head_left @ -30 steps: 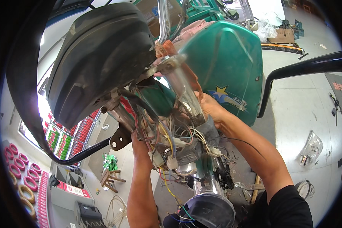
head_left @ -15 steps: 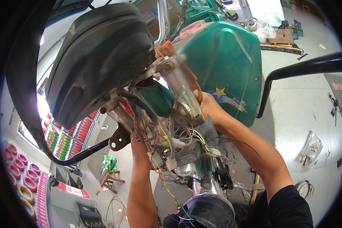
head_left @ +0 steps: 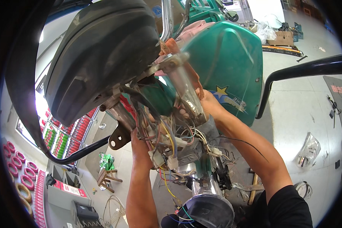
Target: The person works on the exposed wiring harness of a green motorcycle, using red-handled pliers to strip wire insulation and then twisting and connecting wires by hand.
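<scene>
The stripped front end of a green vehicle fills the middle, with two chrome fork tubes (head_left: 190, 100) under a large black plastic housing (head_left: 106, 57). My right hand (head_left: 206, 100) is against the far side of the right tube, fingers curled behind it; what they grip is hidden. Fingertips show in the gap left of that tube, but I cannot tell whose. My left hand (head_left: 137, 137) reaches up behind the left tube and a tangle of wires (head_left: 165, 135), its fingers hidden. White plug connectors (head_left: 172, 162) hang from the wires. A green panel (head_left: 228, 64) stands beyond my right hand.
Black bent bars (head_left: 304, 68) stick out on the right and left. Below the wires stands a chrome column (head_left: 205, 186) with a round black part (head_left: 207, 212). A small wooden stool (head_left: 107, 178), tape rolls (head_left: 17, 163) and a plastic bag (head_left: 307, 148) lie around.
The black housing appears slightly higher and further right in view. Fingertips show more plainly beside the right tube. Both forearms keep nearly the same place.
</scene>
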Available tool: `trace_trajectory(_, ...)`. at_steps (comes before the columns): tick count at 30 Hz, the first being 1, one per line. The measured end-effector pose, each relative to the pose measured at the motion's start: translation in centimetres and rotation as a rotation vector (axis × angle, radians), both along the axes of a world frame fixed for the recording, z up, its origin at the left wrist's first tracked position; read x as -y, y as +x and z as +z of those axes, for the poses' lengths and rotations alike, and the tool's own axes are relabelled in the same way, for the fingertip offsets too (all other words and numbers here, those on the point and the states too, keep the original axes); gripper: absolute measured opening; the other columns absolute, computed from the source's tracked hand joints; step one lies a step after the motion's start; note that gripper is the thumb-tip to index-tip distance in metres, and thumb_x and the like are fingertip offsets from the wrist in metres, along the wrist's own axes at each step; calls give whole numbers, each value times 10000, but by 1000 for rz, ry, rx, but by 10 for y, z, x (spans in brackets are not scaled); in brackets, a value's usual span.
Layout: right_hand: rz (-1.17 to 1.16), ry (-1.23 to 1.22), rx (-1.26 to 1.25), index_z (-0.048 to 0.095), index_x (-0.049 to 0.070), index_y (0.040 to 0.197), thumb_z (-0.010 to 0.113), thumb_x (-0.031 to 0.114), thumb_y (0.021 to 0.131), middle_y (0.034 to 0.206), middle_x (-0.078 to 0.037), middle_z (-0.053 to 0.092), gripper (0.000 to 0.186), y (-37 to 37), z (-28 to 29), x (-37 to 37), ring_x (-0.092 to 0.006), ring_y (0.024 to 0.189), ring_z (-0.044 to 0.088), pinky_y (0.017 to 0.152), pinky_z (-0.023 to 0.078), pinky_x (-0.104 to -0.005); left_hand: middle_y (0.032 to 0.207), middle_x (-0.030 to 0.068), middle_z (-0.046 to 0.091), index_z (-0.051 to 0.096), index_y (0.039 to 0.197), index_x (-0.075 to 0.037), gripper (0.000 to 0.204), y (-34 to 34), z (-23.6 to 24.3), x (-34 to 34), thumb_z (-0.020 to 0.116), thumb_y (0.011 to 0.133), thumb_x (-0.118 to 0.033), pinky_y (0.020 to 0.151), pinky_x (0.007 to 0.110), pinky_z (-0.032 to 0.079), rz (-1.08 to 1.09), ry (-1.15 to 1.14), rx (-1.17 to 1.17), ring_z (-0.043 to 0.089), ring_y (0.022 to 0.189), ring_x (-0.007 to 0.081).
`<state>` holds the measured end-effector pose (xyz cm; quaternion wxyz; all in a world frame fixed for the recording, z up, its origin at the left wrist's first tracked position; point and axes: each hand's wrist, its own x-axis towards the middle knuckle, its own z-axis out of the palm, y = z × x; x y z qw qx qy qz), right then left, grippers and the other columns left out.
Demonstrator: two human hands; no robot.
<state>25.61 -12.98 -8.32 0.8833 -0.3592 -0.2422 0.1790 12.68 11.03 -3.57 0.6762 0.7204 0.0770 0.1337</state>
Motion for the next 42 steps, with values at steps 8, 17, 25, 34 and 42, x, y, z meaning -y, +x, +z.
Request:
trace_trajectory(8,-149,-143,22,750,19,1072,710,-73,899,953,-53,764,201,-3,21,10,-125,798,705,724,558,-299,1156,78,719,639,1305,-109,351,2,-3,13,484,1085,-336,835,388,618,77,82,94,745,1017,238)
trace_trajectory(17,-150,-208,397,765,19,1117,814,73,886,1043,-38,779,243,-11,15,11,-92,901,665,809,536,-302,1064,135,748,648,1311,6,464,38,-68,-122,596,1053,-377,627,317,612,-54,-184,89,748,799,219)
trace_trajectory(25,-371,-104,583,670,25,1265,746,100,936,1122,-166,758,346,-7,7,12,-203,981,696,950,541,-371,1174,177,716,620,1233,86,343,2,38,21,758,930,5,878,344,625,-364,288,125,720,1047,204)
trace_trajectory(34,-462,-229,818,718,21,1132,731,75,868,1081,-202,727,270,1,11,17,-400,948,690,874,553,-436,1091,125,729,752,1143,52,407,22,42,22,784,837,-214,769,302,536,-446,815,492,692,898,206)
trace_trajectory(42,-518,-408,897,735,26,1001,720,50,820,952,-231,699,183,7,11,24,-468,874,651,769,548,-465,1063,72,684,739,1144,6,225,-7,38,64,777,924,-16,823,279,538,-107,880,560,678,930,140)
